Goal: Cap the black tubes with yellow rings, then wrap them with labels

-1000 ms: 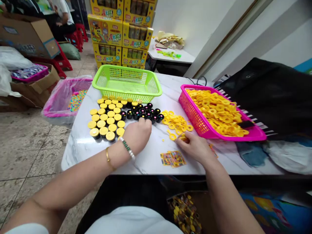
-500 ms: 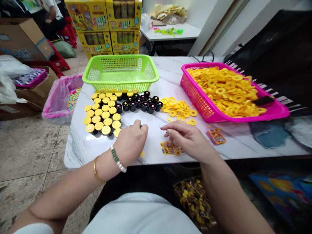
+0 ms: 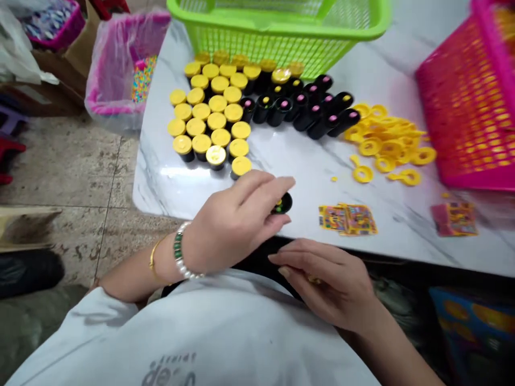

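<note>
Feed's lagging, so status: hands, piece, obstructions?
Left hand pinching small black plastic pot at near edge of white marble table. Right hand curled below that edge, contents unclear. Yellow-capped black pots clustered just beyond.

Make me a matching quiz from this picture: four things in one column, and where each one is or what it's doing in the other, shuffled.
Things:
1 green basket
2 rings
3 left hand
4 right hand

Places or states:
A grips a black jar
B far side of the table, behind the jar rows
C off the table, over the lap
D loose yellow heap beside the pink basket

Pairs: 1-B, 2-D, 3-A, 4-C.
</note>
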Action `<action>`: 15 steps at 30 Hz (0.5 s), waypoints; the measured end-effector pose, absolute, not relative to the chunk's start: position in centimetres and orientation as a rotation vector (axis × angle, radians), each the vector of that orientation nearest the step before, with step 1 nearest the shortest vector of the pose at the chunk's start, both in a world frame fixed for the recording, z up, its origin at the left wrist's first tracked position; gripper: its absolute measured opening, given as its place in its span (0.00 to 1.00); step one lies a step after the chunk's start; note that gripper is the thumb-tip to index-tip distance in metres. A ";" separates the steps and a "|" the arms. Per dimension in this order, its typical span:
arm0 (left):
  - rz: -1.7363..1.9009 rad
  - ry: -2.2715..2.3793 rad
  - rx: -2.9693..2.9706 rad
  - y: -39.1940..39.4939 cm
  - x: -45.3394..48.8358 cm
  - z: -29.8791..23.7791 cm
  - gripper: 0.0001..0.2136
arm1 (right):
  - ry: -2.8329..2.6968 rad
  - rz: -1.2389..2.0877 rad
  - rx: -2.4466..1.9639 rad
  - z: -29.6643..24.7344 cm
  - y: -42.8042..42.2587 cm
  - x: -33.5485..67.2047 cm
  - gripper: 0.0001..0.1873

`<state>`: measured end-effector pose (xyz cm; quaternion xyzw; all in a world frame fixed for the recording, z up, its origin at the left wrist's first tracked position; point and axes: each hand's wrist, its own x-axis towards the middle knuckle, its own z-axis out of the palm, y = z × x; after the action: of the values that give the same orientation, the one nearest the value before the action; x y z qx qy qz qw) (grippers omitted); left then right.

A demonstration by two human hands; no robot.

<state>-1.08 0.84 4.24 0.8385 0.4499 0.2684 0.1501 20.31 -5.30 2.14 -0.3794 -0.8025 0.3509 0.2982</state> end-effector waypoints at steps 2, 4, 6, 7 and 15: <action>0.899 1.367 2.347 -0.6 -3.6 4.5 0.13 | -2.200 1.116 -1.012 0.0 -5.1 19.6 0.11; 1.023 1.449 2.266 -1.7 -5.8 4.0 0.14 | -2.268 1.156 -1.109 -3.0 -4.7 18.0 0.11; 1.049 1.494 2.223 -2.4 -7.1 3.1 0.14 | -2.409 1.058 -1.319 -6.2 -4.1 15.7 0.16; 1.032 1.484 2.232 -2.6 -7.3 2.5 0.13 | -2.486 1.027 -1.398 -7.5 -3.8 14.5 0.19; 0.942 1.182 2.290 -0.8 -3.3 0.3 0.14 | -2.672 1.010 -1.559 -8.9 -4.4 12.1 0.20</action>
<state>-3.31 -0.79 0.34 0.8181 0.4222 0.3367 0.1977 12.10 -4.40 -8.91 -0.4782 -0.8199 0.3097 -0.0564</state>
